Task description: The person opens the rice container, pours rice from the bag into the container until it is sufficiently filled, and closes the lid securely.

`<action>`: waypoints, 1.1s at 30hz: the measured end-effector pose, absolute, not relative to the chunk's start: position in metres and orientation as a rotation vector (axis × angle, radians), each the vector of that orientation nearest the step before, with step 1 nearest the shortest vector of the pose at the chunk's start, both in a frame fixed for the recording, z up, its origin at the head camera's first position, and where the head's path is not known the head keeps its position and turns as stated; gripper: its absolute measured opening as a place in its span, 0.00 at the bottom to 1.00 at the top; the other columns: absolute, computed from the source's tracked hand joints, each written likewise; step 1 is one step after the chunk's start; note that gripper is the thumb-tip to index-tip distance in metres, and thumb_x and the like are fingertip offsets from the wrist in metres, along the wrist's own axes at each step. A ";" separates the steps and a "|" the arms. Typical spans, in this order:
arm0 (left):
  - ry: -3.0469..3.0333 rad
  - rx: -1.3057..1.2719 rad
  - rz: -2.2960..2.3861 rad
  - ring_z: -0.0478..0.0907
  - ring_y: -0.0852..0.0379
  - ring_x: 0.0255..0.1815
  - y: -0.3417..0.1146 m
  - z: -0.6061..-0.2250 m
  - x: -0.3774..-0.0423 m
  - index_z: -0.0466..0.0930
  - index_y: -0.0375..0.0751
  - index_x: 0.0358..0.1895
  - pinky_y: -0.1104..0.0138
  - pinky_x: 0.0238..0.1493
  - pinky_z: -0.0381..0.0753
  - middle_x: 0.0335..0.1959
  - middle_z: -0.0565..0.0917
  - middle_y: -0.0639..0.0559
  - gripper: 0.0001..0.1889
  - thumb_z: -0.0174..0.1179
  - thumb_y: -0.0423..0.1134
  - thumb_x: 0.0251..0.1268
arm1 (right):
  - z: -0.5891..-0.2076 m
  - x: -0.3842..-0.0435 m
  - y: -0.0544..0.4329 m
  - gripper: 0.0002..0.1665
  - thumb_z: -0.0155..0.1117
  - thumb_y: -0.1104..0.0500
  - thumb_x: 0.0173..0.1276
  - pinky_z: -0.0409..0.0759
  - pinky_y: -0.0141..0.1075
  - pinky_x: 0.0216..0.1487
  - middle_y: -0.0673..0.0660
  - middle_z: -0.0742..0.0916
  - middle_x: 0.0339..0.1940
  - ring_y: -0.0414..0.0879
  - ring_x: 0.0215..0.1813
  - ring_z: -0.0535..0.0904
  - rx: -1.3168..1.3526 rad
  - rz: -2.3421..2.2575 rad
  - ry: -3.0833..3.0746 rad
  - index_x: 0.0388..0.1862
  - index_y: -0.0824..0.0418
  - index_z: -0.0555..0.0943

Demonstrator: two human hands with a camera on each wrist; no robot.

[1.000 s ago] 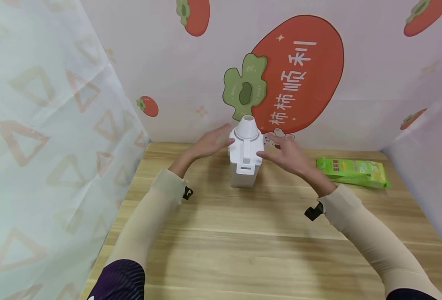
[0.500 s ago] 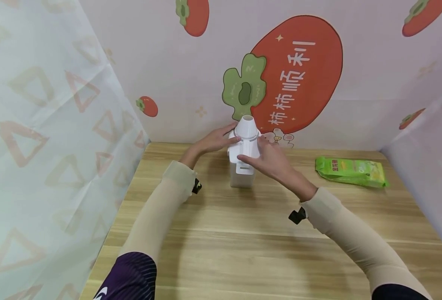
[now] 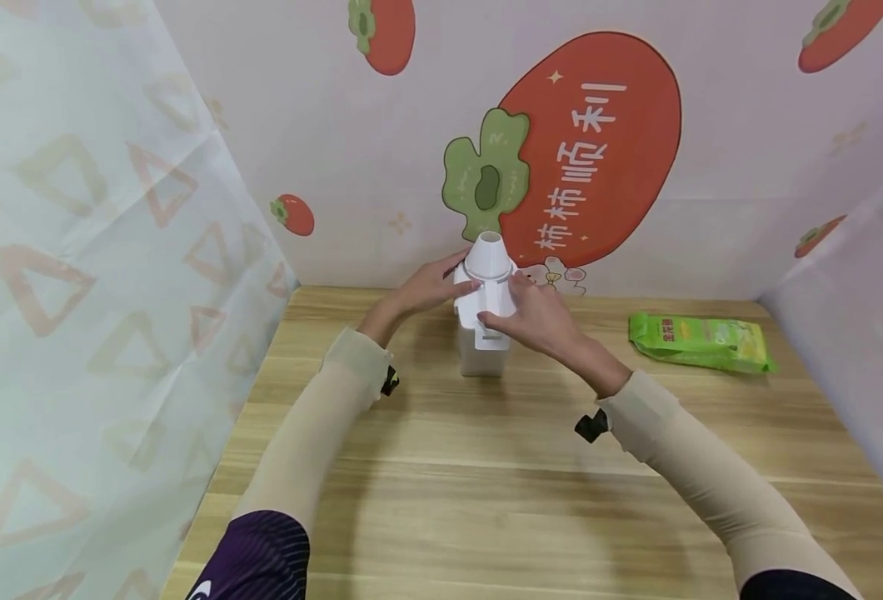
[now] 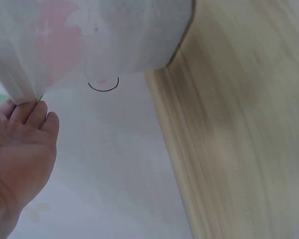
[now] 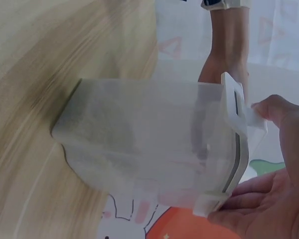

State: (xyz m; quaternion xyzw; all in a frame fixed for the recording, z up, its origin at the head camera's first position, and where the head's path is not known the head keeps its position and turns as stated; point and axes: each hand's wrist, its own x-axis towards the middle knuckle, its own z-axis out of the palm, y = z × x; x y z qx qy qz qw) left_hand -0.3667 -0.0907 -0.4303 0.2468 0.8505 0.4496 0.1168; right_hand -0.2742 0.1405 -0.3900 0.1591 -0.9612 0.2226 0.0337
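Note:
A translucent plastic storage container (image 3: 481, 363) stands upright on the wooden table near the back wall. Its white lid (image 3: 468, 313) carries a cone-shaped cap (image 3: 489, 262) with an open top. My left hand (image 3: 428, 288) grips the lid's left edge, thumb on top; in the left wrist view its fingertips reach behind a white side clasp (image 4: 12, 74). On the opposite edge my right hand (image 3: 545, 318) holds the lid, thumb on the raised bar on top and fingers under the side clasp (image 5: 208, 203). Through the container's side (image 5: 139, 129) no contents show.
A green plastic packet (image 3: 700, 342) lies on the table (image 3: 441, 500) to the right. Patterned sheets cover the back wall (image 3: 366, 167) and the left wall (image 3: 112, 292), close around the table. Small black devices are strapped at both wrists.
Both hands have moved inward from either side of the container and taken hold of its lid. Over the last half second they have barely moved, and the container stays in place.

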 end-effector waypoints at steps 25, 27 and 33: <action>2.883 0.480 1.263 0.66 0.40 0.80 -0.079 -0.432 -0.317 0.58 0.37 0.84 0.50 0.79 0.68 0.82 0.65 0.40 0.49 0.65 0.63 0.71 | -0.384 -0.316 0.191 0.52 0.79 0.46 0.64 0.57 0.61 0.52 0.63 0.76 0.78 0.56 0.53 0.69 0.953 0.861 -2.994 0.82 0.58 0.67; 2.909 0.479 1.223 0.67 0.40 0.80 -0.079 -0.432 -0.315 0.57 0.37 0.84 0.50 0.78 0.69 0.81 0.66 0.40 0.49 0.64 0.64 0.72 | -0.384 -0.319 0.194 0.51 0.79 0.45 0.64 0.57 0.56 0.49 0.61 0.78 0.77 0.55 0.50 0.67 0.961 0.843 -2.997 0.82 0.56 0.68; 2.923 0.554 1.122 0.65 0.43 0.81 -0.085 -0.432 -0.316 0.58 0.40 0.85 0.51 0.80 0.67 0.82 0.66 0.43 0.47 0.63 0.63 0.73 | -0.385 -0.324 0.201 0.51 0.78 0.44 0.64 0.65 0.46 0.48 0.59 0.79 0.76 0.53 0.51 0.70 0.987 0.857 -3.020 0.83 0.52 0.67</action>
